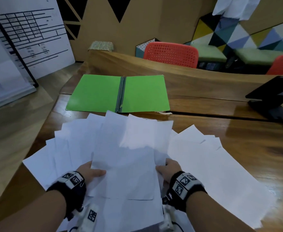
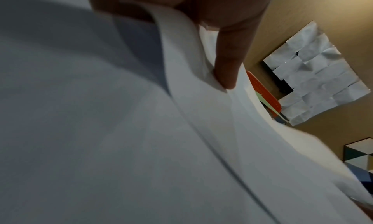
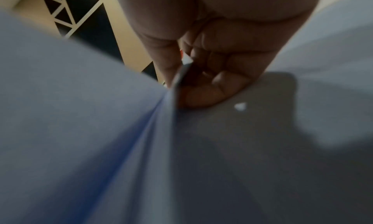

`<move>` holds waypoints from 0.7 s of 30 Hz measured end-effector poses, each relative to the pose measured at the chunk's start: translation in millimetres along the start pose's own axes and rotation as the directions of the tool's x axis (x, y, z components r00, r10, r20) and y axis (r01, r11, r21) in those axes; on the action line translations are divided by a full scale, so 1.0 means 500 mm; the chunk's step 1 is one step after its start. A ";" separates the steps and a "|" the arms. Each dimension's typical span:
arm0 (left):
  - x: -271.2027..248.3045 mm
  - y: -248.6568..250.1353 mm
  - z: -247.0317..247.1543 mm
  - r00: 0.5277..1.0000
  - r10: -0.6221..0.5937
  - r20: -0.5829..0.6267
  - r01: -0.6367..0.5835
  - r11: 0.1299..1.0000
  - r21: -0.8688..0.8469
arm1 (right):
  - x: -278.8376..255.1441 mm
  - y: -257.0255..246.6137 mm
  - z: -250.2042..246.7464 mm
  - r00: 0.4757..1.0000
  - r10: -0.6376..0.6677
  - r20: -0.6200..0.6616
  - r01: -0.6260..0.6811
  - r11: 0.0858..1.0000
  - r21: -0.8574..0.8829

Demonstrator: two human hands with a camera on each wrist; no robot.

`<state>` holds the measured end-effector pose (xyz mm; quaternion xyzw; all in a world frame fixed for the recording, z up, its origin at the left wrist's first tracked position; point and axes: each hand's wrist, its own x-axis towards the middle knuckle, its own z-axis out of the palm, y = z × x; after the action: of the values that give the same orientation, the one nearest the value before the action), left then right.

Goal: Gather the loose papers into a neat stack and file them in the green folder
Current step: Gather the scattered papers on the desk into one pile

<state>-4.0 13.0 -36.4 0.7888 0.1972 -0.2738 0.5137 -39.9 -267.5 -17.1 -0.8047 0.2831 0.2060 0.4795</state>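
Observation:
Several white papers (image 1: 125, 148) lie fanned out over the near part of the wooden table (image 1: 254, 139). My left hand (image 1: 91, 172) grips the left edge of a bunch of sheets, thumb on top; in the left wrist view a finger (image 2: 228, 64) presses into the paper (image 2: 121, 147). My right hand (image 1: 168, 170) pinches the right edge of the same bunch, and the right wrist view shows its fingers (image 3: 207, 90) curled round the sheets (image 3: 80, 131). The green folder (image 1: 119, 94) lies open flat just beyond the papers.
A black laptop (image 1: 274, 96) sits at the right of the table. More loose sheets (image 1: 221, 164) spread to the right of my hands. Red chairs (image 1: 170, 54) stand behind the table. A white board (image 1: 28, 34) leans at the left.

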 end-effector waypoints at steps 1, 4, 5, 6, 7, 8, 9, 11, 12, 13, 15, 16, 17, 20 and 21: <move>0.004 -0.003 -0.004 1.000 -0.002 -0.009 0.002 1.000 0.011 | 0.003 -0.005 -0.007 0.999 -0.008 -0.033 0.007 1.000 -0.028; 0.007 -0.008 -0.018 0.999 0.000 -0.039 0.001 1.000 0.005 | 0.011 -0.002 -0.070 0.980 0.035 -0.194 -0.060 0.991 -0.123; 0.009 -0.011 -0.021 0.999 0.000 -0.050 0.002 1.000 0.024 | 0.011 0.008 -0.100 0.964 0.068 -0.259 -0.111 0.981 -0.157; 0.004 -0.009 -0.024 0.998 -0.001 -0.068 0.005 0.998 0.055 | 0.010 0.023 -0.131 0.942 0.112 -0.318 -0.180 0.964 -0.195; 0.003 -0.011 -0.025 0.997 0.001 -0.083 0.006 0.996 0.087 | 0.006 0.040 -0.157 0.914 0.155 -0.375 -0.256 0.938 -0.234; 0.000 -0.011 -0.025 0.996 0.004 -0.089 0.005 0.994 0.106 | 0.004 0.054 -0.174 0.886 0.210 -0.413 -0.339 0.901 -0.270; -0.002 -0.010 -0.023 0.996 -0.001 -0.087 0.010 0.994 0.110 | 0.005 0.065 -0.181 0.870 0.239 -0.431 -0.388 0.872 -0.299; -0.005 -0.004 -0.018 0.997 0.008 -0.083 0.001 0.994 0.106 | 0.005 0.069 -0.169 0.880 0.243 -0.409 -0.391 0.859 -0.330; -0.006 0.000 -0.016 0.997 0.010 -0.079 -0.002 0.995 0.099 | 0.003 0.063 -0.158 0.891 0.222 -0.397 -0.361 0.876 -0.319; -0.005 0.000 -0.015 0.997 0.008 -0.077 -0.001 0.996 0.090 | 0.004 0.057 -0.150 0.902 0.179 -0.393 -0.307 0.905 -0.294; -0.008 0.002 -0.014 0.997 0.013 -0.077 -0.005 0.994 0.105 | 0.008 0.054 -0.146 0.900 0.104 -0.424 -0.195 0.965 -0.176; -0.008 0.000 -0.015 0.997 0.017 -0.079 -0.009 0.995 0.102 | 0.003 0.056 -0.145 0.883 0.098 -0.459 -0.146 0.987 -0.068; -0.008 -0.003 -0.015 0.997 0.018 -0.076 -0.012 0.997 0.080 | -0.001 0.060 -0.146 0.875 0.118 -0.469 -0.113 0.993 0.038; -0.015 -0.003 -0.015 0.997 0.025 -0.076 -0.022 0.999 0.045 | -0.019 0.069 -0.145 0.933 0.211 -0.291 -0.208 0.977 0.040; -0.016 -0.003 -0.015 0.997 0.031 -0.070 -0.028 0.999 0.036 | -0.025 0.069 -0.146 0.949 0.220 -0.224 -0.229 0.973 -0.015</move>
<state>-9.4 20.4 -29.7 0.8096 0.1987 -0.2416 0.4966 -67.4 -342.3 1.1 -0.7948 0.4202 0.1742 0.4017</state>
